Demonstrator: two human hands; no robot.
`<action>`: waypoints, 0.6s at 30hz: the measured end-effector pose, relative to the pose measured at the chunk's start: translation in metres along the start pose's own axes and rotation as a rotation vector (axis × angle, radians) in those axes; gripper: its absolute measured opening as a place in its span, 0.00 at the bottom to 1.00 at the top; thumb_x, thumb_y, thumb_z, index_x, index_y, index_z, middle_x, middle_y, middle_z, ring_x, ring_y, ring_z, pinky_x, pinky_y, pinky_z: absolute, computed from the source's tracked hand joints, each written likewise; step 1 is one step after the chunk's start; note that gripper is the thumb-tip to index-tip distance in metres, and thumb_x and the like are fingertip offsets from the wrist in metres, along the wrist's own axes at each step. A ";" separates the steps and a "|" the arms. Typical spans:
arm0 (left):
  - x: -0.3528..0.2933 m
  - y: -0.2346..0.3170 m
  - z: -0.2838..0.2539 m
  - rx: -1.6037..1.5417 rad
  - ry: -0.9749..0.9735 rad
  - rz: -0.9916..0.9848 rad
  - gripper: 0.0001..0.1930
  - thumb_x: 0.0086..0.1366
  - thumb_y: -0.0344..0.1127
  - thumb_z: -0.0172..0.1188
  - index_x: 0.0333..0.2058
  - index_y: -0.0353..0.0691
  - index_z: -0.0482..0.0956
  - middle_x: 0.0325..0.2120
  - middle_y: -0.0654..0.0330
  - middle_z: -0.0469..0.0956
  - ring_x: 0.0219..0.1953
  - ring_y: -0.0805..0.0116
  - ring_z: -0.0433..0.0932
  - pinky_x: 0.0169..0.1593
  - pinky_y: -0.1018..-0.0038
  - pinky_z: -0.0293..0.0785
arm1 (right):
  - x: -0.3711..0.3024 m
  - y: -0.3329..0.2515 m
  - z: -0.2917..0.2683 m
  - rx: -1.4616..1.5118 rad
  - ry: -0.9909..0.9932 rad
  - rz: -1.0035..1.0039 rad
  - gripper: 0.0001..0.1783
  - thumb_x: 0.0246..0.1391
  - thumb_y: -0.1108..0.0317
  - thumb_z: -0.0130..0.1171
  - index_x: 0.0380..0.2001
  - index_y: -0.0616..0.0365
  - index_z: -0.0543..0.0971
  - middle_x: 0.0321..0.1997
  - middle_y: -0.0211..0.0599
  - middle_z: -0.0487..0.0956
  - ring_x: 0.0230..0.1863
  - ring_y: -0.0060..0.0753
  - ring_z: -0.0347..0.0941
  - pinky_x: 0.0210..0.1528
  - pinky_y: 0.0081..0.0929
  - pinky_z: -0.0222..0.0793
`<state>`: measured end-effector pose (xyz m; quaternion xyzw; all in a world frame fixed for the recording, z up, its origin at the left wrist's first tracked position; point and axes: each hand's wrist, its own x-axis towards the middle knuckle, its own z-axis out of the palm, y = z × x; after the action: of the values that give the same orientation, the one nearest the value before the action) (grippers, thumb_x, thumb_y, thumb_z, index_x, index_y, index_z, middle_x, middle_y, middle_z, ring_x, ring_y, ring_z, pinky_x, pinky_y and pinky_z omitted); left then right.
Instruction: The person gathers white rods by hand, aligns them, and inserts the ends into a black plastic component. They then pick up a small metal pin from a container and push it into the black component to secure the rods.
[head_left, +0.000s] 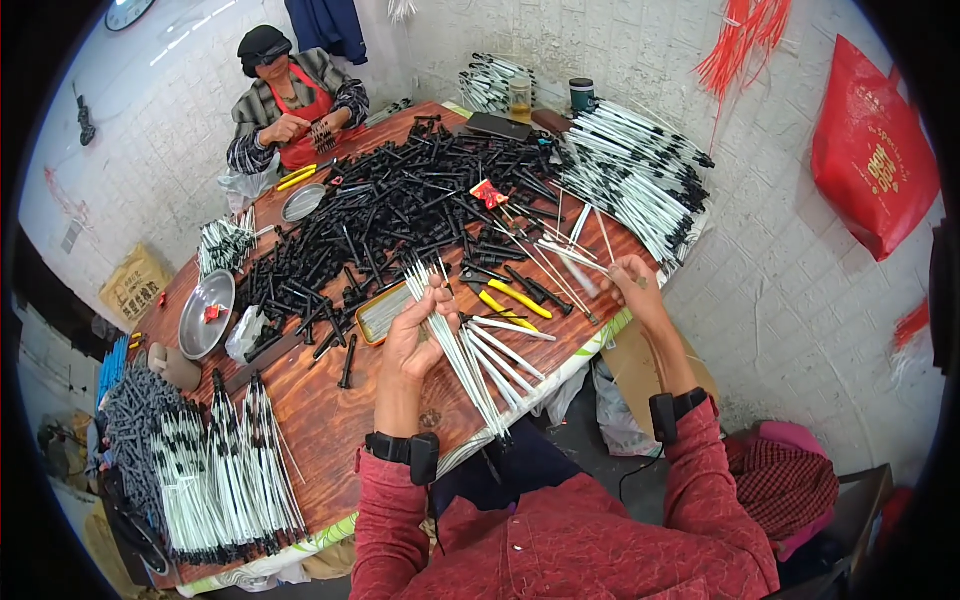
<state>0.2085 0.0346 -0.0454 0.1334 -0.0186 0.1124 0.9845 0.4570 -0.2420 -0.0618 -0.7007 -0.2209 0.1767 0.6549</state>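
White rods (463, 352) are sitting in the left hand's (422, 325) grasp, their long axis slanting toward the table's (330, 412) near edge. To their right, the right hand (632, 285) is bunching its fingers by 1 thin stick (604, 236); whether gripping, I cannot tell.

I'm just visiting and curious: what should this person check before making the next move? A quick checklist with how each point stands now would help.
1. Bundle of white rods secured: ok, held in the left hand.
2. Right hand has a firm grip: cannot tell; thin rods meet its fingertips, but the contact is too small to make out.
3. Yellow-handled pliers free: ok, lying on the table between both hands, neither touching them.
4. Space between the hands uncluttered: not ok; loose rods and black pieces lie there.
5. Co-worker's hands out of the way: ok, across the table.
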 end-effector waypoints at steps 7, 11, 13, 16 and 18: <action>0.003 0.000 -0.002 0.035 -0.006 0.009 0.10 0.72 0.28 0.53 0.50 0.38 0.73 0.35 0.61 0.75 0.37 0.70 0.76 0.46 0.68 0.83 | 0.005 -0.004 0.003 0.024 0.031 0.003 0.08 0.66 0.64 0.55 0.39 0.57 0.73 0.30 0.31 0.81 0.26 0.25 0.73 0.30 0.24 0.69; 0.001 -0.001 -0.001 0.052 0.002 0.016 0.10 0.72 0.28 0.54 0.49 0.38 0.73 0.35 0.61 0.75 0.37 0.70 0.76 0.46 0.68 0.83 | 0.011 0.005 0.005 -0.920 0.351 -0.299 0.11 0.61 0.63 0.59 0.41 0.57 0.73 0.30 0.36 0.80 0.28 0.43 0.75 0.33 0.37 0.71; 0.002 -0.002 -0.001 0.046 0.021 0.012 0.09 0.72 0.29 0.54 0.49 0.38 0.73 0.35 0.61 0.75 0.37 0.70 0.76 0.46 0.68 0.84 | 0.010 0.001 0.007 -0.973 0.417 -0.477 0.11 0.60 0.63 0.61 0.40 0.57 0.73 0.30 0.38 0.80 0.28 0.47 0.75 0.34 0.40 0.71; 0.002 -0.001 0.002 0.067 0.003 0.016 0.09 0.71 0.29 0.54 0.49 0.38 0.74 0.35 0.61 0.75 0.37 0.70 0.77 0.46 0.68 0.84 | 0.001 -0.001 0.020 -1.063 0.546 -0.828 0.12 0.56 0.61 0.63 0.38 0.56 0.75 0.29 0.41 0.80 0.30 0.55 0.75 0.35 0.47 0.70; 0.002 -0.001 0.001 0.078 -0.008 0.008 0.09 0.71 0.29 0.54 0.49 0.38 0.74 0.35 0.61 0.75 0.37 0.70 0.77 0.46 0.68 0.84 | -0.009 0.003 0.032 -0.999 0.239 -0.727 0.13 0.53 0.60 0.65 0.33 0.56 0.77 0.29 0.42 0.80 0.30 0.51 0.77 0.34 0.44 0.71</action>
<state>0.2104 0.0335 -0.0442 0.1718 -0.0187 0.1166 0.9780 0.4325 -0.2201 -0.0672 -0.8171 -0.4261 -0.2616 0.2869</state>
